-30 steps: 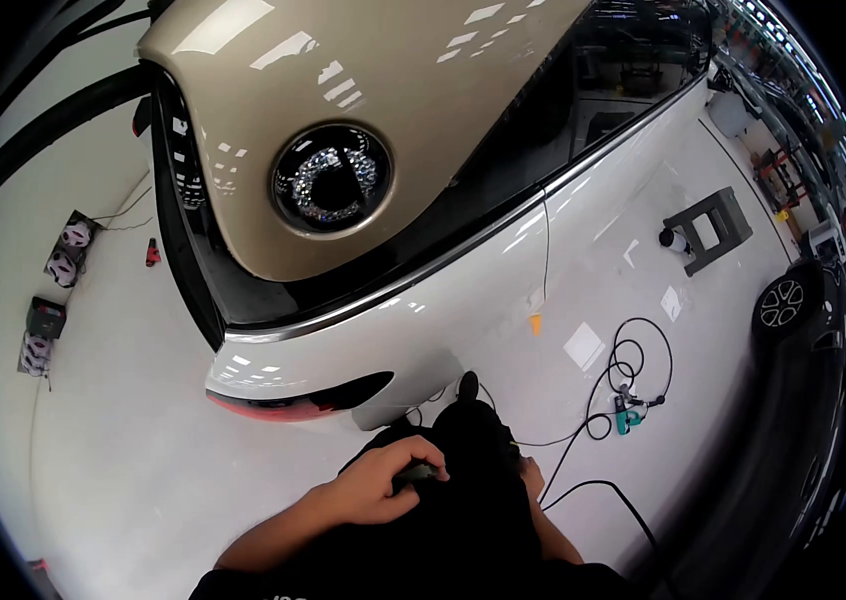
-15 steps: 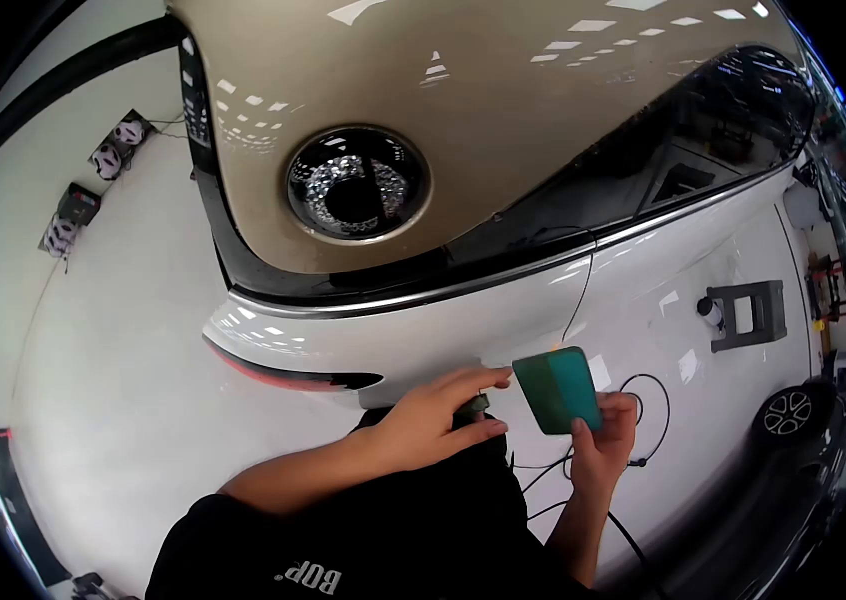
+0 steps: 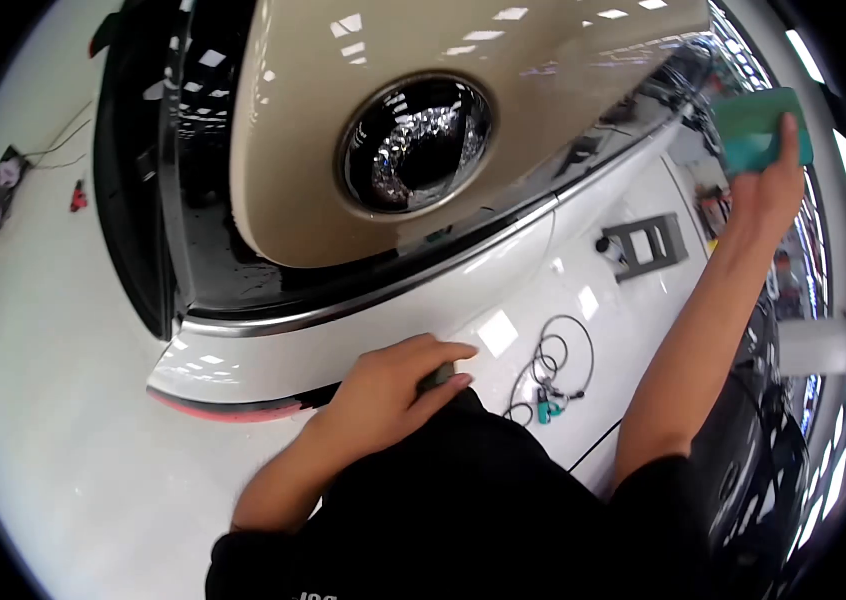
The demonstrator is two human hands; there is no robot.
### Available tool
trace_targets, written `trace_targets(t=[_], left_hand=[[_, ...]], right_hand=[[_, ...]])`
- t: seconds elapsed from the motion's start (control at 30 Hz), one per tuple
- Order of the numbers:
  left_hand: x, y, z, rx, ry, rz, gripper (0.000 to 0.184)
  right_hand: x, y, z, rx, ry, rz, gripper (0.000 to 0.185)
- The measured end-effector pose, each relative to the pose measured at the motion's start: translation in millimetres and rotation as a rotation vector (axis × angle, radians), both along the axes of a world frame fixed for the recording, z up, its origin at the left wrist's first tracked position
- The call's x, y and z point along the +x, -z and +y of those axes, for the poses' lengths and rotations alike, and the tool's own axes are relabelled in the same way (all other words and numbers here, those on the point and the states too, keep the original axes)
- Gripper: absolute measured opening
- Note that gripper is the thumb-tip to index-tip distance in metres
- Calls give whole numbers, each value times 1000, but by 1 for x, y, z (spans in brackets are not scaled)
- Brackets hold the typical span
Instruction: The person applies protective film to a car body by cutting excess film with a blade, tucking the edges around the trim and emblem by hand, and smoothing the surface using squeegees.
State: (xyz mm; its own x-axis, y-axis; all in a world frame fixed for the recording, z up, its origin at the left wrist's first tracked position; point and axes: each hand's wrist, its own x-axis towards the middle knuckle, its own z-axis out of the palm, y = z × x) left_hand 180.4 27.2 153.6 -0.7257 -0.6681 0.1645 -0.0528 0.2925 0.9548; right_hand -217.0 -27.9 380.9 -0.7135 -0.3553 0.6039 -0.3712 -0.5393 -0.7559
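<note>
My right hand (image 3: pixel 771 190), raised at the upper right, grips a flat green pad (image 3: pixel 758 125) by its lower edge, thumb across its face. Near the middle, my left hand (image 3: pixel 393 385) curls round a small dark object (image 3: pixel 436 377), mostly hidden between thumb and fingers. That hand is just below the white car body (image 3: pixel 343 345). Above lies the gold panel (image 3: pixel 323 190) with a round black glossy recess (image 3: pixel 418 143) that holds sparkling crystals. A chrome strip (image 3: pixel 313 318) runs along the edge of the dark glass.
On the floor are a coiled black hose (image 3: pixel 591 355) with a teal tool (image 3: pixel 545 408) and a grey step stool (image 3: pixel 668 243) beside a bottle. A dark car (image 3: pixel 743 460) stands at the right. Equipment (image 3: pixel 3 190) lies along the left wall, near a red item (image 3: pixel 78 196).
My right hand has swung up and to the right with the green pad. My left hand remains near the middle, still round the small object. The camera view has shifted.
</note>
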Motion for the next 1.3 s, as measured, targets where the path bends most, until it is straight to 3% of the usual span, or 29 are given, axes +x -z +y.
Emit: trace_targets(t=[0.07,0.17,0.23,0.27,0.3,0.37,0.43,0.5,0.67,0.8,1.0,1.03,1.07,1.13,1.23,1.3], left_hand=[[23,25,13,77,-52,57,25],[51,49,32,317,-243,72,21],[72,66,38,513,-344,132,18],[77,73,36,617,-402,172,17],[85,75,31,664,-381,227,17],[92,77,26,726,-359,360,19],[91,71,22,720,-355,318,20],[90,70,22,720,-365,295,21],[90,73,25,721,-383,287,18],[91,81,26,689,-410,262,16],[88,80,21,753,-428,257,14],[87,80,21,763,-437,266,13],[88,78,23,769,-442,273,13],[88,76,19,775,-410,261,13],[87,75,20,795,-453,244,14],[88,74,19,816,-454,211,14]], right_hand=[[-132,-59,-19,-192,-87,-121,49],[-229,-125,-14,451,681,692,49],[-72,-139,-24,46,282,400,40],[-21,-140,-18,233,507,746,33],[26,-130,-18,244,498,1044,30],[127,-103,-10,236,434,1902,29],[197,-88,-6,99,115,2412,39],[243,-63,-13,-11,-31,2582,40],[256,-40,-60,-291,-241,2679,33],[280,-24,-58,-242,-95,2811,32],[225,-6,-41,134,10,2671,29],[209,-5,-39,264,23,2673,29],[192,-6,-33,568,33,2734,28],[150,-15,-29,836,-3,2610,30],[196,-27,-30,324,21,2441,36],[223,-31,-34,227,-39,2461,35]])
